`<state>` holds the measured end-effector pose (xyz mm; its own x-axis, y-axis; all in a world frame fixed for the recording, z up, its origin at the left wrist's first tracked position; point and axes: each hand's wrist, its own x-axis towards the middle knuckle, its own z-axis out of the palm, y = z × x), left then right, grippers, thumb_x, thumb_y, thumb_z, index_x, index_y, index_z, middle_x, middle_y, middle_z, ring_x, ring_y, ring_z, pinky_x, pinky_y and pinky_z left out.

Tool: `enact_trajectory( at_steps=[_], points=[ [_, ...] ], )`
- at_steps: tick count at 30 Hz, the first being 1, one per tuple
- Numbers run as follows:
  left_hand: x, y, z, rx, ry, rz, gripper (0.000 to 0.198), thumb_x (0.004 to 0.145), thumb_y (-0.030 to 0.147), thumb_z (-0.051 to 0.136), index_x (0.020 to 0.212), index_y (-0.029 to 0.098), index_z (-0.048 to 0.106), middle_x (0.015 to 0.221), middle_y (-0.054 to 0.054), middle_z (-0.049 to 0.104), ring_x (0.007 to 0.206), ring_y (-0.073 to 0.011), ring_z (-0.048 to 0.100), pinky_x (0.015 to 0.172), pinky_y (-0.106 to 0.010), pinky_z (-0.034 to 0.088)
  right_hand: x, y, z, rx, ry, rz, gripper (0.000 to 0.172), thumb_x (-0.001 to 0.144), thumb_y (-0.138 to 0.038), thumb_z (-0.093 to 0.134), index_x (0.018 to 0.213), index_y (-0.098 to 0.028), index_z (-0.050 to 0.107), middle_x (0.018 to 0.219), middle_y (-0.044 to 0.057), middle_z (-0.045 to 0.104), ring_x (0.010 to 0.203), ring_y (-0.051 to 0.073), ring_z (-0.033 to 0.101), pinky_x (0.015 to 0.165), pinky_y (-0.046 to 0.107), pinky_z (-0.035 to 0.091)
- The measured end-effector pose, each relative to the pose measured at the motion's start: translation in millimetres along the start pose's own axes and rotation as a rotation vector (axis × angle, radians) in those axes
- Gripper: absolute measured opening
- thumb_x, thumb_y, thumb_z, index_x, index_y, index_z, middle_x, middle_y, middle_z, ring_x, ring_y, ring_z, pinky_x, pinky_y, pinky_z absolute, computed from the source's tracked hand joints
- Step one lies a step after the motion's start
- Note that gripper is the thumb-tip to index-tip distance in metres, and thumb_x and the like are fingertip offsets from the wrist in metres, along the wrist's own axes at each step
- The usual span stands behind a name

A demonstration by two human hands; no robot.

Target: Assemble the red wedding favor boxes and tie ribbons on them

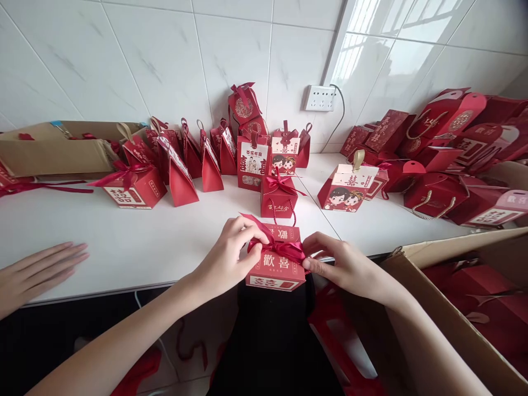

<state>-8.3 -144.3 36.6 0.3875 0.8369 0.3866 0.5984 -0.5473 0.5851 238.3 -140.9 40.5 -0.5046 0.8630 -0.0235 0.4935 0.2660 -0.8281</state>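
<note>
Two hands meet on a red box (275,269) at the near edge of the desk (136,242), about midway along it. The left hand (231,256) has its grip pinched together on the red ribbon (280,248) crossing the box top. The right hand (344,264) has its grip clamped on the ribbon's other side. Just behind stands a smaller bowed box (278,197). Further right is a cartoon-couple box (348,190). Red bags (454,154) pile up towards the far right corner. Another person's hand (39,272) lies flat near the left end of the near edge. An open cardboard carton (445,308) sits beyond the desk's near right edge.
</note>
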Motion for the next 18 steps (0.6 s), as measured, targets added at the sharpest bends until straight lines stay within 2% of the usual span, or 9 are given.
enact_trajectory(
  at_steps=[5, 8, 11, 14, 18],
  points=[
    [6, -3, -2.5, 0.012, -0.043, -0.029, 0.022, 0.087, 0.018, 0.042, 0.098, 0.023, 0.060, 0.111, -0.004, 0.054, 0.115, -0.0195, 0.048, 0.101, -0.038, 0.043, 11, 13, 6, 0.394, -0.090, -0.002, 0.036, 0.079, -0.050, 0.066, 0.087, -0.017, 0.052, 0.083, 0.001, 0.059, 0.075, 0.013, 0.057, 0.066, 0.026, 0.045],
    [12, -6, -3.6, 0.009, -0.107, -0.037, 0.026, 0.086, 0.017, 0.041, 0.105, 0.023, 0.059, 0.116, -0.004, 0.054, 0.117, -0.0196, 0.049, 0.104, -0.038, 0.043, 22, 12, -1, 0.523, -0.174, 0.007, 0.041, 0.072, -0.050, 0.073, 0.081, -0.016, 0.051, 0.073, -0.002, 0.057, 0.065, 0.010, 0.051, 0.060, 0.023, 0.041],
    [17, -6, -4.7, 0.041, -0.135, -0.016, 0.031, 0.085, 0.016, 0.040, 0.111, 0.023, 0.056, 0.118, -0.005, 0.053, 0.116, -0.0199, 0.051, 0.104, -0.038, 0.044, 33, 5, -20, 0.488, -0.220, 0.035, 0.041, 0.067, -0.047, 0.078, 0.077, -0.015, 0.054, 0.067, -0.003, 0.057, 0.060, 0.009, 0.049, 0.058, 0.023, 0.039],
    [18, -4, -6.6, 0.112, -0.149, 0.018, 0.033, 0.085, 0.016, 0.039, 0.114, 0.021, 0.054, 0.118, -0.007, 0.053, 0.117, -0.0214, 0.049, 0.102, -0.040, 0.045, 48, -2, -39, 0.414, -0.183, 0.033, 0.038, 0.064, -0.043, 0.080, 0.069, -0.013, 0.057, 0.061, -0.002, 0.057, 0.058, 0.008, 0.048, 0.058, 0.024, 0.039],
    [19, -2, -9.4, 0.220, -0.176, 0.083, 0.034, 0.085, 0.015, 0.040, 0.115, 0.019, 0.053, 0.120, -0.009, 0.052, 0.119, -0.0232, 0.047, 0.102, -0.043, 0.045, 69, -5, -48, 0.436, -0.158, 0.024, 0.032, 0.066, -0.039, 0.078, 0.070, -0.013, 0.061, 0.066, -0.001, 0.059, 0.062, 0.009, 0.052, 0.061, 0.025, 0.043]
  ],
)
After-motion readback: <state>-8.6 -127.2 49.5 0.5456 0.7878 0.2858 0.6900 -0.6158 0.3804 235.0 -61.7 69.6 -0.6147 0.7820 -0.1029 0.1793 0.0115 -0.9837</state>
